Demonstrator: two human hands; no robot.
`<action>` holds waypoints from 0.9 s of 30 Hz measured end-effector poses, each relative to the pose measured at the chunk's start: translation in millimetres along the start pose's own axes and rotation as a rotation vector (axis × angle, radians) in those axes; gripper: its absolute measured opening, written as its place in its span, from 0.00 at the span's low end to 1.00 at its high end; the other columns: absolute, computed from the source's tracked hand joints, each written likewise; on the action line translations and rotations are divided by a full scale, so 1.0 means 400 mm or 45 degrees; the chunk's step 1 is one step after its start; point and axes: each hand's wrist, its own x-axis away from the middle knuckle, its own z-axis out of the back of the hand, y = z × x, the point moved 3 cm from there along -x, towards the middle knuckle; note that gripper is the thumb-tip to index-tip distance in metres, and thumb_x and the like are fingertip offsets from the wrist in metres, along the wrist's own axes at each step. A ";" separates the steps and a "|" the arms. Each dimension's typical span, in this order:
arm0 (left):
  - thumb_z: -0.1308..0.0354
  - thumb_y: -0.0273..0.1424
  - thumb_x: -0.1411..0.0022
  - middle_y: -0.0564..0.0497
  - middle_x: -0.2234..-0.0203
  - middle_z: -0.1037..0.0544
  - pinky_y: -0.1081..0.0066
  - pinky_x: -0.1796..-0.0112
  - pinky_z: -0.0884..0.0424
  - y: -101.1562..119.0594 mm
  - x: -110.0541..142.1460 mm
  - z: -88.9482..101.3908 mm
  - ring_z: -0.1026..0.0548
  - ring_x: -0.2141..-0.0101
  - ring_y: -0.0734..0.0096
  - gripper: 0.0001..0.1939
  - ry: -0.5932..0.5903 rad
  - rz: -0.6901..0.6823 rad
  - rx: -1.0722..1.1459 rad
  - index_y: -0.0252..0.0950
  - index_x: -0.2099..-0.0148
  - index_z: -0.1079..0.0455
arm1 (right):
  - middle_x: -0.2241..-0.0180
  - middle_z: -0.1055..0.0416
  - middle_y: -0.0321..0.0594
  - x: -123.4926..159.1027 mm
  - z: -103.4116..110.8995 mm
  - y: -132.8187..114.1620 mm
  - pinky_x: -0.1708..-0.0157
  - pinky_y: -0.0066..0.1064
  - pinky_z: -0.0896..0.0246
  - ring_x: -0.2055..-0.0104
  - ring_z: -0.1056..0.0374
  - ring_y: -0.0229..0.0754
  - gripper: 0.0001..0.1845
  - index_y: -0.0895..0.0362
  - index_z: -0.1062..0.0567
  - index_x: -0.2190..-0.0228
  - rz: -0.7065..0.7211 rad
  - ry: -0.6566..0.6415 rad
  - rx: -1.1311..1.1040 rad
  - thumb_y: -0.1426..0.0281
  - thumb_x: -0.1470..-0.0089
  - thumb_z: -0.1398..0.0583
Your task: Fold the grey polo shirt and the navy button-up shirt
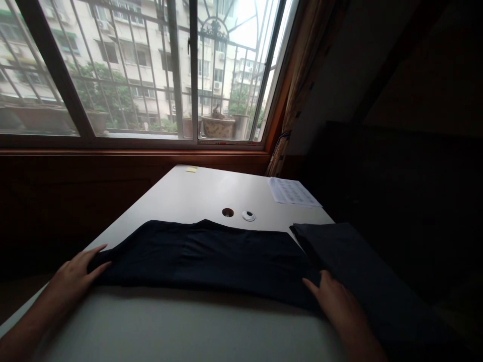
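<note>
A long strip of dark navy fabric (204,256), folded lengthwise, lies across the white table; its exact kind does not show. My left hand (77,269) grips its left end, with that end between thumb and fingers. At the right end, my right hand (337,299) holds the fabric with the thumb on top and the other fingers partly hidden in shadow. Small wrinkles run across the middle of the strip, and its far edge rises to a slight peak. Close beside my right hand lies a second dark folded cloth (339,246), reaching toward the table's right side.
The white table (211,191) has a round cable hole (228,212) with its white cap (248,215) beside it. Printed sheets (294,192) lie at the back right, yellow sticky notes (191,169) at the far left corner. A barred window (151,65) stands behind, with a tied curtain (281,146).
</note>
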 end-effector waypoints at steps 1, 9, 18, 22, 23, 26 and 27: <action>0.61 0.53 0.35 0.58 0.47 0.23 0.57 0.50 0.28 -0.012 0.004 -0.004 0.25 0.47 0.56 0.31 -0.021 0.053 0.056 0.54 0.32 0.47 | 0.67 0.21 0.59 -0.005 -0.003 0.007 0.64 0.47 0.30 0.63 0.23 0.61 0.23 0.60 0.25 0.61 -0.014 -0.032 -0.058 0.53 0.42 0.45; 0.56 0.60 0.38 0.55 0.57 0.17 0.56 0.61 0.22 -0.094 0.007 0.005 0.19 0.59 0.53 0.37 -0.287 0.357 0.365 0.50 0.32 0.45 | 0.61 0.20 0.55 -0.030 0.041 0.026 0.63 0.43 0.30 0.60 0.23 0.58 0.23 0.58 0.23 0.62 -0.179 0.072 -0.503 0.55 0.52 0.45; 0.62 0.60 0.35 0.55 0.52 0.19 0.58 0.57 0.24 -0.087 0.032 0.026 0.20 0.54 0.53 0.37 -0.360 0.575 0.550 0.47 0.32 0.43 | 0.60 0.21 0.49 -0.104 0.340 -0.242 0.57 0.41 0.33 0.57 0.25 0.55 0.18 0.56 0.23 0.60 0.067 0.516 -0.659 0.61 0.50 0.41; 0.59 0.59 0.36 0.51 0.50 0.20 0.57 0.56 0.25 -0.073 0.035 0.025 0.21 0.53 0.50 0.37 -0.308 0.570 0.599 0.45 0.33 0.42 | 0.61 0.22 0.46 -0.078 0.489 -0.566 0.55 0.39 0.33 0.57 0.26 0.50 0.14 0.57 0.24 0.56 0.520 0.603 -0.574 0.72 0.44 0.44; 0.58 0.58 0.36 0.49 0.50 0.21 0.56 0.54 0.25 -0.072 0.036 0.025 0.22 0.52 0.50 0.37 -0.295 0.576 0.609 0.44 0.33 0.41 | 0.60 0.22 0.46 -0.050 0.508 -0.655 0.56 0.37 0.33 0.58 0.26 0.48 0.15 0.58 0.24 0.56 0.625 0.585 -0.563 0.76 0.43 0.45; 0.52 0.58 0.39 0.45 0.49 0.22 0.53 0.50 0.28 -0.067 0.040 0.032 0.24 0.50 0.46 0.38 -0.253 0.616 0.628 0.42 0.35 0.37 | 0.61 0.24 0.46 0.087 0.508 -0.899 0.58 0.31 0.32 0.60 0.27 0.43 0.16 0.59 0.26 0.56 1.075 0.476 -0.512 0.83 0.43 0.46; 0.51 0.58 0.39 0.45 0.50 0.23 0.53 0.50 0.29 -0.064 0.041 0.037 0.24 0.49 0.45 0.37 -0.235 0.625 0.636 0.42 0.35 0.37 | 0.62 0.25 0.45 0.142 0.491 -0.960 0.60 0.31 0.32 0.61 0.27 0.43 0.16 0.59 0.26 0.56 1.222 0.427 -0.499 0.83 0.43 0.45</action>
